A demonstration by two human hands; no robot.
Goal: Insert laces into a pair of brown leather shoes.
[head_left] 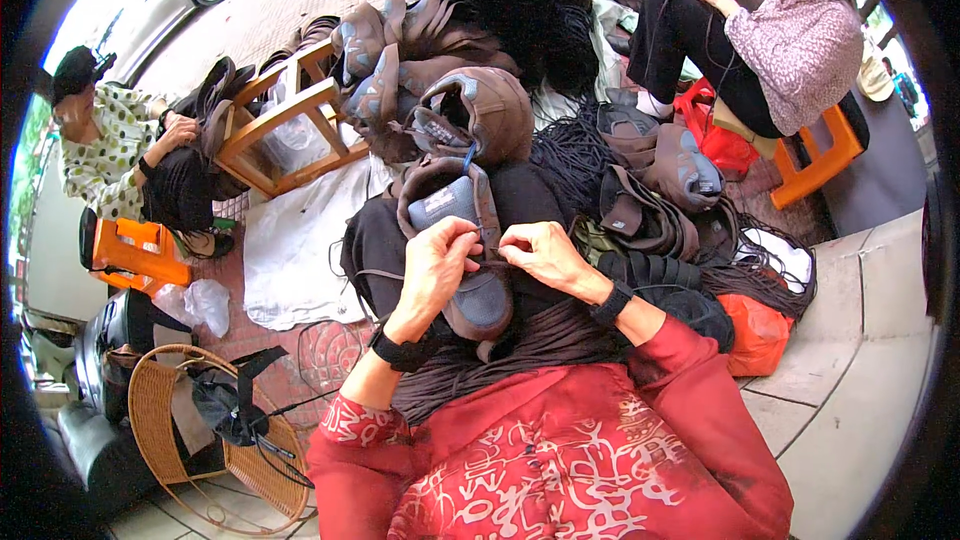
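Note:
A brown and grey shoe upper (481,302) lies across my lap, its rounded toe toward me and its opening away. Over its front, my left hand (438,262) is closed in a pinch at the eyelets, on what looks like a thin dark shoelace. Close on the other side, my right hand (548,256) pinches the lace too, thumb and finger together. The fingertips hide the exact spot where the lace meets the shoe. A thick bundle of dark brown shoelaces (545,340) is spread over my thighs beneath the shoe.
Ahead stand stacked shoe uppers (480,110) and a wooden stool frame (285,135). More laces (575,155) and uppers (690,175) lie to the right, beside an orange-red bag (755,332). Two people sit on orange stools (140,252) at far left and right. A wicker chair (265,465) is near left.

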